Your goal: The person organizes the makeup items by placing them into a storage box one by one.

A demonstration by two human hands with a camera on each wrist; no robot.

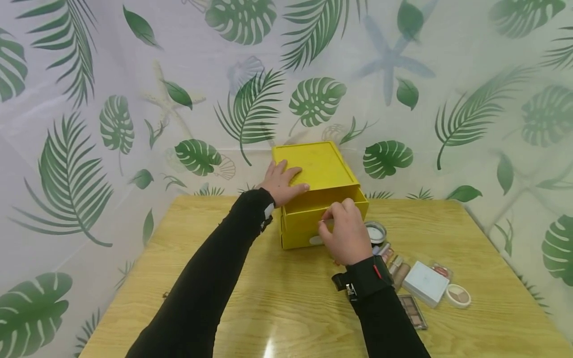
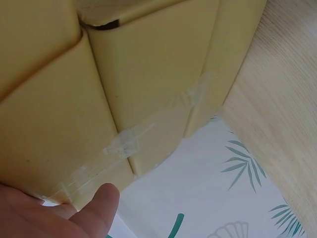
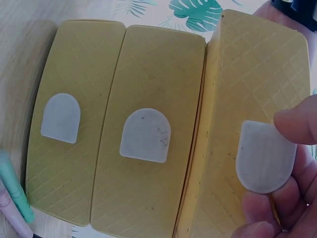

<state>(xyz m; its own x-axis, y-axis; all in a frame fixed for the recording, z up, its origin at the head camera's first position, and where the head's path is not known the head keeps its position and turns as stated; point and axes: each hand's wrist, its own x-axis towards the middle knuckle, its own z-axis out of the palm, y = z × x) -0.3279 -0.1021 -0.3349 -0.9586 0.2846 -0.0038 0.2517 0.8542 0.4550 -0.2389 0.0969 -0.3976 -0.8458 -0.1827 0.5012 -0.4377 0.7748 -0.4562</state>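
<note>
A small yellow drawer box (image 1: 313, 161) stands near the back of the table. Its top drawer (image 1: 309, 203) is pulled partway out toward me. My left hand (image 1: 283, 185) rests on the left part of the box's top, fingers spread. My right hand (image 1: 348, 232) is at the drawer's front. In the right wrist view, thumb and fingers pinch the top drawer's white pull tab (image 3: 265, 157). The middle drawer (image 3: 148, 74) and bottom drawer (image 3: 74, 64) look closed, each with a similar white tab. Clear tape (image 2: 124, 144) runs along the box in the left wrist view.
Makeup items lie right of the box: a round container (image 1: 375, 232), several small tubes (image 1: 396, 266), a white square case (image 1: 426, 282), a round compact (image 1: 458, 296) and a dark palette (image 1: 414, 312). A leaf-print cloth (image 1: 313, 44) hangs behind the wooden table (image 1: 268, 308).
</note>
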